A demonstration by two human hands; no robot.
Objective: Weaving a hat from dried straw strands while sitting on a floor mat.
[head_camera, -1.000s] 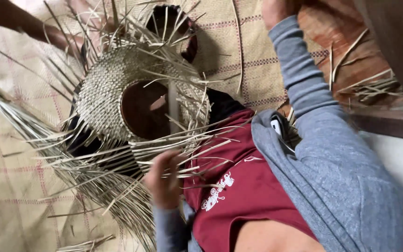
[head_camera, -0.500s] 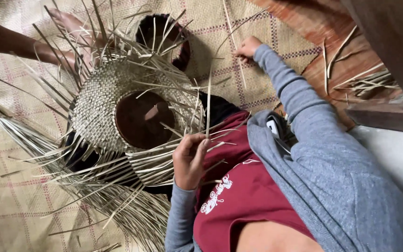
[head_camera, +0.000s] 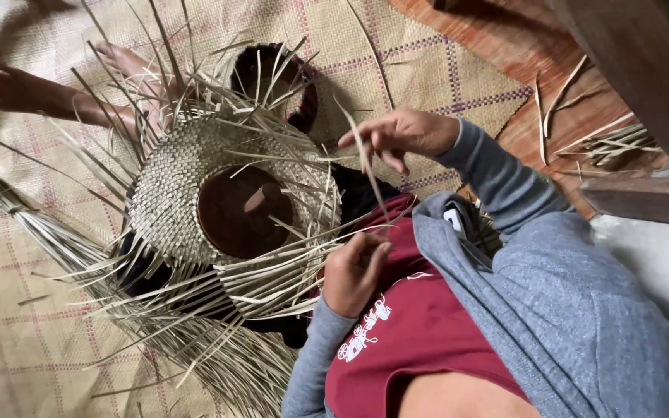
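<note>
A half-woven straw hat [head_camera: 187, 178] with many loose strand ends lies over a dark brown round mould [head_camera: 241, 210] on my lap. My right hand [head_camera: 404, 131] pinches a long pale straw strip [head_camera: 367, 166] just past the hat's edge. The strip runs down to my left hand [head_camera: 354, 271], whose fingers are closed on its lower end beside the loose strands of the brim. My bare feet [head_camera: 9, 87] stretch out beyond the hat.
A bundle of straw [head_camera: 48, 232] lies along the left on a checked woven mat [head_camera: 443, 70]. Loose strips [head_camera: 605, 139] are scattered on the reddish floor by a dark wooden beam [head_camera: 644, 85]. A dark round object [head_camera: 288, 77] sits behind the hat.
My right hand came back from the mat to the upright strip and took hold of it. My left hand stayed at the brim, holding the strip's lower end.
</note>
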